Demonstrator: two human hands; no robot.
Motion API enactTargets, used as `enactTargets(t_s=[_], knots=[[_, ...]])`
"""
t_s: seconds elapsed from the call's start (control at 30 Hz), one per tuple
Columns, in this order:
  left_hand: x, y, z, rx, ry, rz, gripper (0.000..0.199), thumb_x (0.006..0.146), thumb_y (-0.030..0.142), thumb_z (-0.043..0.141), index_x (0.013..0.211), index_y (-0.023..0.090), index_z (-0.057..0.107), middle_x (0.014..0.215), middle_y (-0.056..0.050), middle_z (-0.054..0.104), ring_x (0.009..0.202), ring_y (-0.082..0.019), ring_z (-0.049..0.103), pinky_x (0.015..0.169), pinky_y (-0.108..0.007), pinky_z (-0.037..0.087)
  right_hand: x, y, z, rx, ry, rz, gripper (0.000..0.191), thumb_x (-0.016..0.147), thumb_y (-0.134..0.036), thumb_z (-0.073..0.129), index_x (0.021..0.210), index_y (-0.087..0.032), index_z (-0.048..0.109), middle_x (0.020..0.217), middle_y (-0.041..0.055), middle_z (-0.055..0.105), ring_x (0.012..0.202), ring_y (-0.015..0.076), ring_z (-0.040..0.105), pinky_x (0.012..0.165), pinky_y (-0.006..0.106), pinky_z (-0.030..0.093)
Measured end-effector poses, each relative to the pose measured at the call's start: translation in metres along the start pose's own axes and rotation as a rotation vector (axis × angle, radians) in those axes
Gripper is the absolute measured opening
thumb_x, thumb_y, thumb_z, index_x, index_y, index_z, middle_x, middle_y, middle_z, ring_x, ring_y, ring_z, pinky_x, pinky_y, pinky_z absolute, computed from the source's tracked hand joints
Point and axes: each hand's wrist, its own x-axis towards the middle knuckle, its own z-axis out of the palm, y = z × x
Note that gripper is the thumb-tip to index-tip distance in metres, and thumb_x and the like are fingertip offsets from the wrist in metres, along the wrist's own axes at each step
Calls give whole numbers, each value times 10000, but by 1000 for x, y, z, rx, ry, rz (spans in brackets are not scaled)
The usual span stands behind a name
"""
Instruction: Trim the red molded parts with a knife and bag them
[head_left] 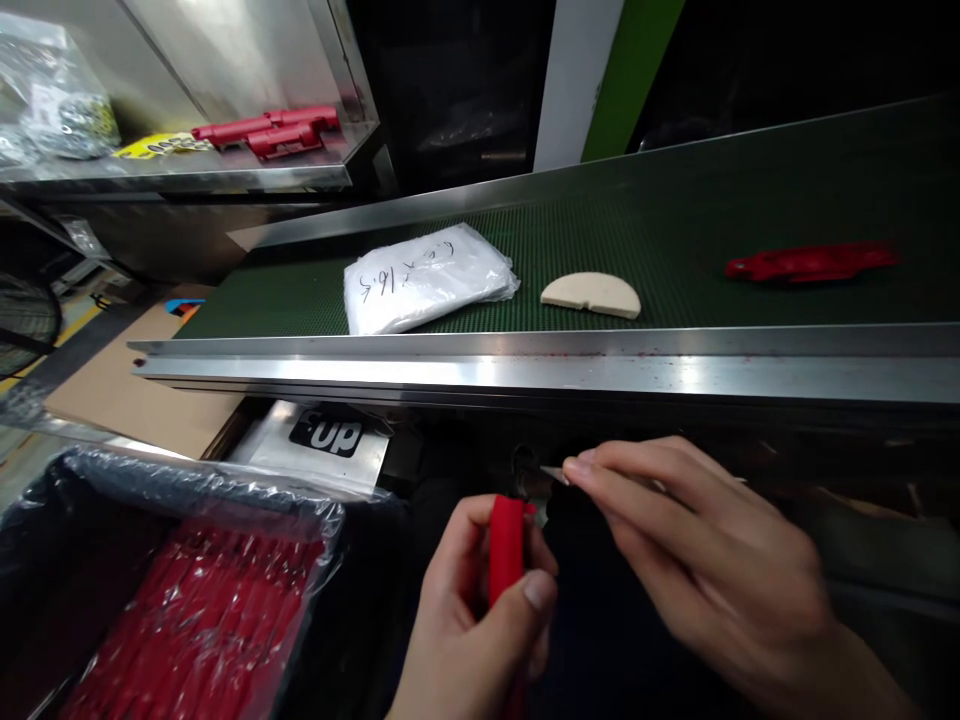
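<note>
A red plastic part (506, 550) stands upright in my left hand (480, 610), whose fingers and thumb are wrapped round it. To the right, my right hand (690, 550) pinches a thin, pointed tool (556, 474) between thumb and finger, its tip directed left, above and just right of the red part. The tip and the part are apart. Beyond the metal rail, a cream half-round pad (591, 294) lies on the green conveyor belt (600, 225). Another red part (814, 263), slightly blurred, rests farther right on the belt.
A white plastic-wrapped packet (424, 280) lies on the belt. The metal rail (540, 370) runs in front of it. At lower left is a lined bin (187, 465) with several wrapped red pieces (202, 620). Red parts (270, 132) sit on a metal shelf (247, 178) at upper left.
</note>
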Motion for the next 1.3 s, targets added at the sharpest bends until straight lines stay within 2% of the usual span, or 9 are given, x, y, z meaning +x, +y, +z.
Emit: enactTargets(t_s=[0.07,0.2,0.37,0.57,0.7,0.87,1.13,1.3], knots=[[3,0,-2,-40,-42,-18,221,845,343,706,952,217,559,781,10,550,480,-46,426,421,-143,342,1,-7,-1,2,-16,-28,402,866,49,502,1214,-107,630,1090,119,619,1011,197,578,828,354,499],[7,0,-9,-75,-223,-84,226,907,415,596,982,215,525,582,23,510,411,-56,394,403,-136,344,4,-16,0,-26,-8,-64,357,861,29,509,1148,-119,660,1026,110,643,957,202,599,759,336,512],[9,-1,-11,-173,-361,-125,222,937,419,545,1024,217,517,592,17,523,405,-51,402,405,-125,366,1,-15,4,-24,5,-75,333,880,9,514,1162,-107,648,1038,122,639,953,209,591,756,351,507],[8,-3,-8,-254,-373,-57,220,899,361,638,1059,231,559,927,-13,589,495,-41,516,437,-127,413,-2,-9,7,-16,10,-56,347,887,26,514,1190,-92,635,1068,119,618,981,188,568,807,345,492],[4,-2,-6,-314,-406,-93,234,898,355,640,1070,221,555,935,-29,598,536,-45,542,495,-125,423,-4,-6,4,63,33,12,393,875,56,511,1217,-105,619,1115,110,595,1021,174,559,852,333,494],[0,3,-4,-417,-374,-174,173,967,325,497,1081,203,542,925,-37,561,501,-34,486,433,-105,398,-7,-9,-1,27,-36,-77,321,892,5,528,1163,-120,646,1095,95,593,1013,187,539,803,331,477],[-1,-2,-4,-445,-394,-144,206,957,355,527,1095,201,521,897,-39,574,512,-45,496,448,-127,360,-8,-9,1,-11,-42,-105,345,894,-1,522,1203,-115,627,1148,112,570,1027,227,516,820,384,441],[0,-2,-4,-480,-402,-164,207,958,350,541,1094,195,526,913,-44,589,534,-53,528,484,-129,415,-11,-7,2,-55,-32,-113,358,890,2,520,1206,-132,621,1149,98,570,1016,234,512,810,400,424]])
